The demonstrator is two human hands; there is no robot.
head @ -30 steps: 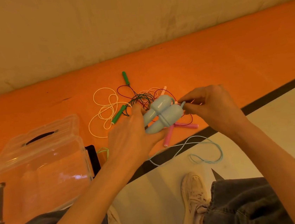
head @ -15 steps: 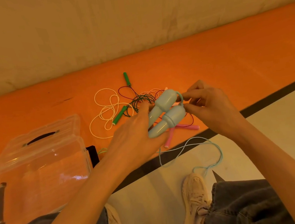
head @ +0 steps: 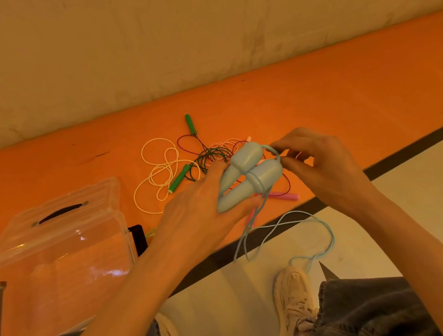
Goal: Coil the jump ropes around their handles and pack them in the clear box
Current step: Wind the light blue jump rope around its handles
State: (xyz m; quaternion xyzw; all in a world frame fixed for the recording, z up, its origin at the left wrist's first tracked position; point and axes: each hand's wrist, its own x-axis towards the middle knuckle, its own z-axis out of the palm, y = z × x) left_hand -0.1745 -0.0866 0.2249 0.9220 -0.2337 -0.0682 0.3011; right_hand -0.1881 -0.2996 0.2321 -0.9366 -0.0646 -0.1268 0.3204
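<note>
Handles (head: 248, 174), pale blue, smooth bulbous plastic, paired side by side in my left hand (head: 203, 211), fingers curled round them. Right hand (head: 322, 164) pinches their thin blue cord (head: 273, 149), one loop across both. Clear box (head: 52, 247), glossy plastic, lies left of handles. No lettering I can read.

Two pale blue handles (head: 246, 176) lie side by side, joined by one blue rope (head: 290, 229). Two green handles (head: 178, 178) show, and two pink handles (head: 287, 195). Loose ropes on the orange surface: one cream (head: 160, 172), one dark green (head: 208, 155). One clear box (head: 54, 258). Two shoes (head: 294, 297).
</note>
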